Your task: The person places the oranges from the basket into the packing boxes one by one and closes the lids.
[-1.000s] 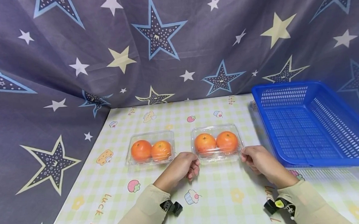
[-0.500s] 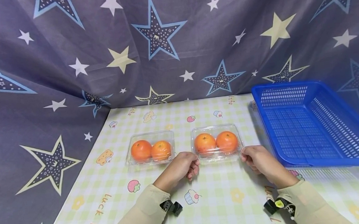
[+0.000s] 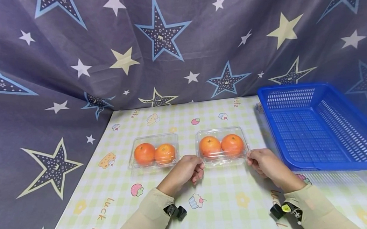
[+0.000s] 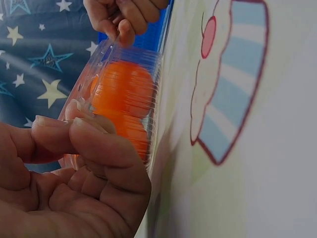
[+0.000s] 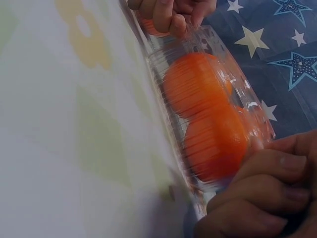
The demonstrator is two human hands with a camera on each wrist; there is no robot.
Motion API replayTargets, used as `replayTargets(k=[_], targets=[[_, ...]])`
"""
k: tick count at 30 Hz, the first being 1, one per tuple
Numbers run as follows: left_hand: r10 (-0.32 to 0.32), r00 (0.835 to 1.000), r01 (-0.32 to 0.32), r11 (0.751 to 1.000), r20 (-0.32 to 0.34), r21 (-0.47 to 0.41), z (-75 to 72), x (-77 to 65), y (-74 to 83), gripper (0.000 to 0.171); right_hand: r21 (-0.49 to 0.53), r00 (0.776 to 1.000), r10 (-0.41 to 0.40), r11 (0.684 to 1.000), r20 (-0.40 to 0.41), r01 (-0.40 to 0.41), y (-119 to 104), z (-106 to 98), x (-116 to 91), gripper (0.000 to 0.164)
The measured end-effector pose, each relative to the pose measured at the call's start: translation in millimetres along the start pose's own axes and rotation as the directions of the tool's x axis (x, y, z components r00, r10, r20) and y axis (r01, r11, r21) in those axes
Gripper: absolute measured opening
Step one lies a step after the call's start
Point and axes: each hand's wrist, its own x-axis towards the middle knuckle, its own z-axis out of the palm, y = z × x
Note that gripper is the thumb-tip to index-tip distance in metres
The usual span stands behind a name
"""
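Observation:
A clear plastic clamshell box (image 3: pixel 223 159) with two oranges (image 3: pixel 232 145) inside sits on the table, its lid down. My left hand (image 3: pixel 188 168) pinches the rim at its near left corner between thumb and index finger. At the near right corner, my right hand (image 3: pixel 265 162) pinches the rim in the same way. The left wrist view shows the ribbed side of the box (image 4: pixel 154 89) beyond my curled fingers. In the right wrist view, the oranges (image 5: pixel 215 141) show through the plastic. Just left of my left hand stands a second clamshell box (image 3: pixel 134 142) with two oranges (image 3: pixel 145 154).
A blue plastic basket (image 3: pixel 309 166) with slotted walls stands on the right, close to my right hand. A green checked tablecloth (image 3: pixel 220 193) covers the table. Behind and to the left hangs a dark curtain (image 3: pixel 191 33) printed with stars.

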Motion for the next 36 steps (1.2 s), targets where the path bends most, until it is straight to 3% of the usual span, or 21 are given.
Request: replayTargets(k=[22,25,28,30,32,36], targets=[[0.003,1.0,-0.003,1.0,0.006,-0.007,2.1,1.8,2.1,0.023,-0.032,1.0,-0.003,0.999,-0.005,0.003,0.4,-1.5,-2.5,0.031],[0.001,1.0,-0.001,1.0,-0.003,0.021,2.4,2.2,3.2,0.024,-0.07,1.0,-0.001,0.998,-0.016,0.0,-0.9,-1.8,-2.7,0.033],[0.007,0.999,-0.002,0.992,-0.041,0.126,3.6,-0.5,5.5,0.031,-0.205,0.998,-0.031,0.979,-0.058,0.019,-2.1,-0.7,-4.7,0.036],[0.017,0.997,0.004,0.967,-0.078,0.256,4.6,-4.8,7.6,0.036,-0.322,0.993,-0.062,0.946,-0.098,0.027,-2.4,1.0,-9.9,0.036],[0.041,0.993,0.008,0.91,-0.11,0.413,5.9,-12.4,9.6,0.04,-0.463,0.986,-0.119,0.885,-0.119,0.051,-2.8,3.8,-19.7,0.037],[0.14,0.986,-0.035,0.715,-0.095,0.698,6.5,-34.8,15.1,0.033,-0.701,0.962,-0.258,0.703,-0.088,0.124,-12.6,11.0,-47.6,0.056]])
